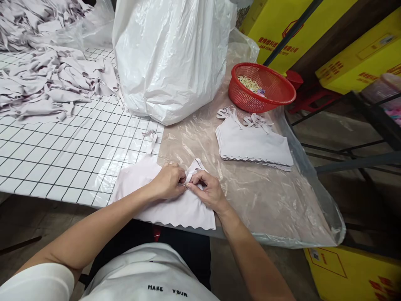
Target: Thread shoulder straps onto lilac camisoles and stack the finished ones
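A pale pink strappy top [184, 213] with a scalloped hem lies flat at the table's front edge. Over its upper middle, my left hand [171, 180] is closed, pinching the fabric near a strap. My right hand [208, 190] meets it from the right, thumb and fingertips pinched together at the same spot. Between the fingertips a small light-coloured bit shows, too small to name. One strap loops up just behind my right hand; the other strap trails on the white grid cloth to the left.
A neat stack of similar tops [253, 140] lies to the right. Behind it stands a red plastic basket [261, 102] with small pale pieces inside. A large white plastic bag [172, 62] rises at the back. Loose garments [46, 83] pile up at left; yellow boxes [282, 33] stand beyond.
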Demonstrator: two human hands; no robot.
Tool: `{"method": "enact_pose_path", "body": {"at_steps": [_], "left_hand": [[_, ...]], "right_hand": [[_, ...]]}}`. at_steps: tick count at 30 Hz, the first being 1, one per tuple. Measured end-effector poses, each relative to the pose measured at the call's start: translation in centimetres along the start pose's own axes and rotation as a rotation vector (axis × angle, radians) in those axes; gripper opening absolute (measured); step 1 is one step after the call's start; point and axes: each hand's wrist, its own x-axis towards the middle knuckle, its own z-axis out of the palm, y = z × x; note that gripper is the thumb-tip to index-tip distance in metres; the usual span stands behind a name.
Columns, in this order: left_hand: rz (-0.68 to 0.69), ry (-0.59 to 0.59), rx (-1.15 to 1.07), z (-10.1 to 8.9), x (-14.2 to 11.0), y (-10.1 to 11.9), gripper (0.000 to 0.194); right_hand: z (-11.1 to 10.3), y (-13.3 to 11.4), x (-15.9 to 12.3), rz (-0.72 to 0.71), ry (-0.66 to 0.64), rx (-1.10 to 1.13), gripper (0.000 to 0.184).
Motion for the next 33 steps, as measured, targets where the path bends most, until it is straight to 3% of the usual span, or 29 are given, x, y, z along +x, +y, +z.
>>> {"method": "enact_pose_path", "body": {"at_steps": [4, 8, 11, 14, 16, 18, 22, 25, 29, 33], "left_hand": [[-0.033, 0.006, 0.003, 0.2, 0.1, 0.3, 0.018], [-0.012, 0.081, 0.046, -0.7, -1.7, 0.0, 0.006], [-0.004, 0.213, 0.102, -2.4, -3.7, -2.0, 0.009], [-0.169, 0.370, 0.181, -4.6, -4.8, -5.0, 0.014], [-0.296, 0.399, 0.201, -5.8, -4.4, -6.7, 0.019], [-0.358, 0.371, 0.168, -6.5, -3.3, -7.6, 0.024], [-0.389, 0.313, 0.091, -6.6, -1.4, -7.7, 0.015], [-0.393, 0.338, 0.068, -6.2, -1.2, -7.6, 0.015], [-0.361, 0.392, -0.030, -6.0, -1.5, -7.9, 0.012], [-0.399, 0.419, -0.088, -5.8, -1.4, -8.0, 0.010]], "right_hand": [[0.0, 0.1, -0.2, 0.036, 0.095, -0.016, 0.020], [-1.8, -0.2, -1.1, 0.058, 0.102, -0.223, 0.019], [-3.8, -0.7, -0.8, 0.016, 0.083, -0.338, 0.019], [-4.3, -1.6, 1.8, -0.001, 0.110, -0.394, 0.022], [-3.0, -2.4, 4.7, 0.046, 0.056, -0.350, 0.023], [-0.2, -3.0, 8.0, 0.156, -0.054, -0.241, 0.022], [6.0, -3.8, 13.3, 0.522, -0.223, 0.085, 0.031], [8.3, -4.3, 15.0, 0.616, -0.312, 0.349, 0.038], [7.0, -6.1, 14.5, 0.487, -0.300, 0.518, 0.040], [3.3, -9.4, 10.7, 0.343, -0.322, 0.381, 0.032]]}}
